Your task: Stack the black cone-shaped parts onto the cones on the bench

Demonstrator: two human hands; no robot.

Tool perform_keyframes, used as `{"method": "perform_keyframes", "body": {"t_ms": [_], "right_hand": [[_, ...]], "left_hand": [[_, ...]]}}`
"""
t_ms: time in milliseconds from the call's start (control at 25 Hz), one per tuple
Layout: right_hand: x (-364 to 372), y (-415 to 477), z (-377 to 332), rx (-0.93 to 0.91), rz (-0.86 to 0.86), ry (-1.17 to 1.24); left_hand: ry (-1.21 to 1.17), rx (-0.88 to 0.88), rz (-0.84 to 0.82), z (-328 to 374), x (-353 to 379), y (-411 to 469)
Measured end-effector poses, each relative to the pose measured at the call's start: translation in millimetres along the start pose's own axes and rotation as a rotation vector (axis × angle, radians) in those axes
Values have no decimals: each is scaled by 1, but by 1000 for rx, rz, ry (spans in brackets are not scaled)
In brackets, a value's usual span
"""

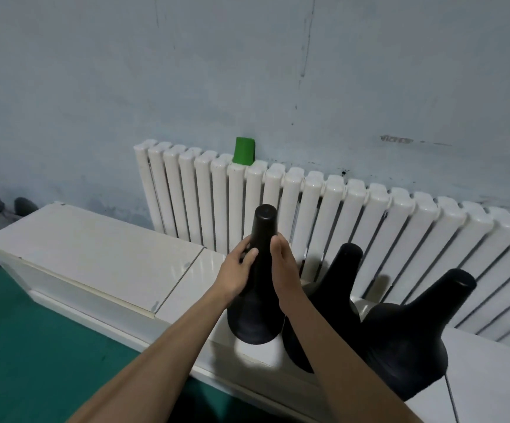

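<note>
Step in hand: transfer of one black, matte, cone-shaped part [255,288] with a flared base and a blunt flat top. Held upright at mid-scene, over the near edge of the long white glossy bench [95,254]. Gripped at the narrow neck from both sides: left hand [237,271] wrapped round it, fingers curled onto the front; right hand [284,270] clasped on the opposite flank, fingers reaching round the far side. Not possible to tell whether seated on the bench top or lifted just clear of it.

On the same bench, to the right: a second black cone [326,300], just beside the held part and partly hidden behind the right forearm. Further right and nearer: a third black cone [406,343]. Both appear tilted rightward, possibly a wide-lens effect. Number of layers already on either: not discernible.

Behind the bench: white ribbed column radiator [308,203] against a scuffed pale blue wall [247,71], with a small green tapered cup [244,151] on top. Green floor [34,331] at near left.

Next move, by judgement: raise above the tip of the adjacent cone, shift right, centre the hollow base over that tip, lower straight down. Calls for enough clearance over the tip and a level base to avoid knocking the neighbour sideways.
</note>
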State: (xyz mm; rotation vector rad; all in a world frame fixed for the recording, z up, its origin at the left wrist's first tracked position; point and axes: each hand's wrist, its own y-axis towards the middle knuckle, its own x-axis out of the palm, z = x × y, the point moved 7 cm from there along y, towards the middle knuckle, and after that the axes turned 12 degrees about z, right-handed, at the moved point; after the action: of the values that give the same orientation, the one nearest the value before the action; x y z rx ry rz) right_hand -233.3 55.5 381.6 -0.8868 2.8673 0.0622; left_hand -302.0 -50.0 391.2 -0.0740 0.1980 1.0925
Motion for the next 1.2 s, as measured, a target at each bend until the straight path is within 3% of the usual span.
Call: {"method": "perform_keyframes", "body": {"t_ms": [240,440,800,1200], "right_hand": [[16,13,74,208,23,2],[22,13,88,243,45,20],[9,-28,53,329,63,48],[49,-119,-24,287,-135,79]], "left_hand": [[-98,-298,-5,-60,21,18],[-101,-412,-38,-75,20,20],[-108,-397,45,-45,-13,-23],[-101,-331,187,-9,-105,-77]]}}
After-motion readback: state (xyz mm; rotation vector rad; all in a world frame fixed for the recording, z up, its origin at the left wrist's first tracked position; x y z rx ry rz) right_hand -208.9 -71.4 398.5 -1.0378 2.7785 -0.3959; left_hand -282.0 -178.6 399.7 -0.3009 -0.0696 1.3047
